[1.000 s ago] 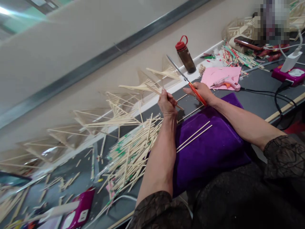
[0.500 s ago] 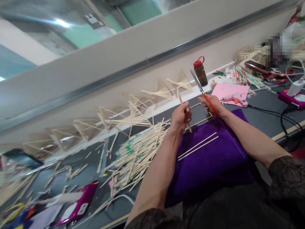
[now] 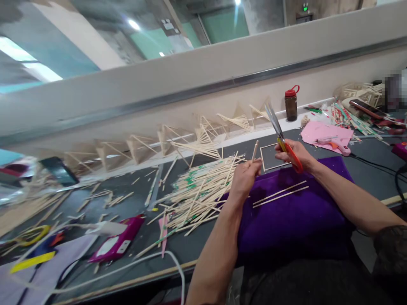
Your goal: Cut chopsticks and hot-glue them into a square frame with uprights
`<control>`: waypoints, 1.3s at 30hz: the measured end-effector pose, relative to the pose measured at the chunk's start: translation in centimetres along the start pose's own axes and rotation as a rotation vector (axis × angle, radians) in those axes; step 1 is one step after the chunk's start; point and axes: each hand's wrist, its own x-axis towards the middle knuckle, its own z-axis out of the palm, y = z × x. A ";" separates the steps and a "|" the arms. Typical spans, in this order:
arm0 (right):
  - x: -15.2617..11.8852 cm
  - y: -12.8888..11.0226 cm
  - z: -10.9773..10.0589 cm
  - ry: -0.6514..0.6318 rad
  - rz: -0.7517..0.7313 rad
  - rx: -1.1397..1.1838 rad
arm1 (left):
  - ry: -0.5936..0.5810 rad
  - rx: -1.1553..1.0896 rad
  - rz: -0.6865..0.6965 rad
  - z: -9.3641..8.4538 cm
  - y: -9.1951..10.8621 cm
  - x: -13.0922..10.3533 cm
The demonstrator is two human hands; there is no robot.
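My left hand [image 3: 245,176] is closed around thin wooden sticks [image 3: 255,150], whose ends poke up above the fist. In my right hand [image 3: 294,152] are scissors [image 3: 282,137] with orange and yellow handles, their blades pointing up and away from the sticks. Below the hands, two loose sticks [image 3: 280,194] lie side by side on a purple cloth [image 3: 295,224]. Behind the hands, a rectangular frame of thin sticks [image 3: 263,159] rests on the dark table, partly hidden by my right hand. A large heap of sticks [image 3: 197,190] lies left of my left hand.
Stick models [image 3: 203,140] line the wall. A brown bottle [image 3: 291,106] with a red cap stands behind my right hand. On the right, a pink glue gun [image 3: 340,146] lies on pink paper [image 3: 314,131]. A magenta power strip [image 3: 117,239] and white cable [image 3: 127,264] occupy the left.
The view has swung left. My left fist has turned, so the sticks show less below it and tilt differently. The scissors stay in my right hand.
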 end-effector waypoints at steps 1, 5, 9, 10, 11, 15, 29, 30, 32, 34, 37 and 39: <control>-0.4 -0.6 0.4 -0.001 0.000 0.043 | 0.017 0.103 0.067 0.0 -0.1 -0.2; -1.3 -2.2 1.4 -0.013 -0.017 0.137 | 0.064 0.486 0.196 0.5 -0.2 -0.7; -1.5 -2.5 1.7 -0.007 0.010 0.091 | 0.090 0.691 0.218 1.1 -0.3 -0.8; -1.5 -2.5 1.7 0.001 0.014 0.066 | 0.092 0.721 0.216 1.3 -0.3 -0.8; -1.5 -2.4 1.7 0.008 0.013 0.042 | 0.092 0.743 0.215 1.4 -0.4 -0.7; -1.4 -2.1 1.6 0.022 -0.018 -0.050 | 0.100 0.748 0.233 1.5 -0.9 -0.3; -1.6 -2.5 1.8 0.009 0.030 -0.240 | 0.095 0.583 0.241 1.7 -1.3 -0.1; -1.6 -2.4 1.8 0.013 0.032 -0.231 | 0.101 0.607 0.267 1.8 -1.4 -0.1; -1.6 -2.3 1.8 0.016 0.036 -0.210 | 0.114 0.630 0.348 1.8 -1.6 -0.1; -1.6 -2.0 1.9 -0.004 0.033 -0.185 | 0.113 0.629 0.457 2.0 -1.7 -0.2; -1.7 -1.6 2.0 -0.053 -0.006 -0.158 | 0.102 0.626 0.579 2.0 -1.8 -0.3; -1.6 -1.3 2.0 -0.072 -0.044 -0.141 | 0.084 0.652 0.625 1.8 -1.7 -0.4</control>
